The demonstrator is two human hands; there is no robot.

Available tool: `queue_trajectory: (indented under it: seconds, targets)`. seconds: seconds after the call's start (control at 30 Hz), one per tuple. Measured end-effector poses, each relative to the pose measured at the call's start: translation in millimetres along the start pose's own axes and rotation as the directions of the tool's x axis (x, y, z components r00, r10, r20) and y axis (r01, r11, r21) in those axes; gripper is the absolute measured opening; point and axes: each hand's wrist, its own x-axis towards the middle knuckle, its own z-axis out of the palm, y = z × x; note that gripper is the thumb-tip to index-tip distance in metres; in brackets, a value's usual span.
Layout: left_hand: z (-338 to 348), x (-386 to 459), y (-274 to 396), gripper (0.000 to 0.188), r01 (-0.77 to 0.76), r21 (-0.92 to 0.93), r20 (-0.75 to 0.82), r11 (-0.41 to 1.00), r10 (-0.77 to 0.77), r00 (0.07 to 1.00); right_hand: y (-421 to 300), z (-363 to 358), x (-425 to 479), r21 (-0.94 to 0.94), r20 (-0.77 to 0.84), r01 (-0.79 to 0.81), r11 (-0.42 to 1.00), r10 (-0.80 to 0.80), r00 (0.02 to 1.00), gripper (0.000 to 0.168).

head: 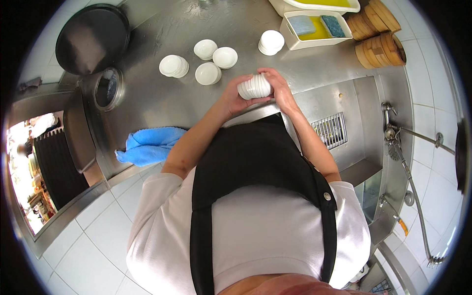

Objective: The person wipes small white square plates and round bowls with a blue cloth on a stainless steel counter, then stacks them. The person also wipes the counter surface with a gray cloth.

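Between my two hands is a stack of small white dishes [254, 87], turned on its side above the counter's front edge. My left hand [236, 94] grips one end of it, and my right hand [279, 87] wraps the other end. Beyond them on the steel counter [147, 99] stand more stacks of the same dishes: one at the left [173, 66], three close together in the middle, among them the nearest stack [207, 73], and another stack [271, 42] farther right.
Right of me is a steel sink with a drain grate [330, 129] and a spray hose [413, 188]. A sponge tub [315, 43] and bamboo steamers [381, 51] stand at the back right. Left are a blue towel [151, 145], a round opening [107, 89] and black round trays [92, 38].
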Motion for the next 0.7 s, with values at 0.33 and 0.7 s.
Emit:
queue_trajectory:
  seconds: [0.33,0.7]
  targets:
    - [4,-5,0,0.058,-0.007,-0.149,0.047,0.989,0.014,0.999,-9,0,0,0.169,-0.046,-0.024,0.985,0.032,0.998,0.032]
    - [0,-1,5,0.053,0.018,-0.084,0.112,0.996,-0.008,0.994,-7,-5,0,0.33,-0.003,-0.006,0.944,0.008,1.0,0.046]
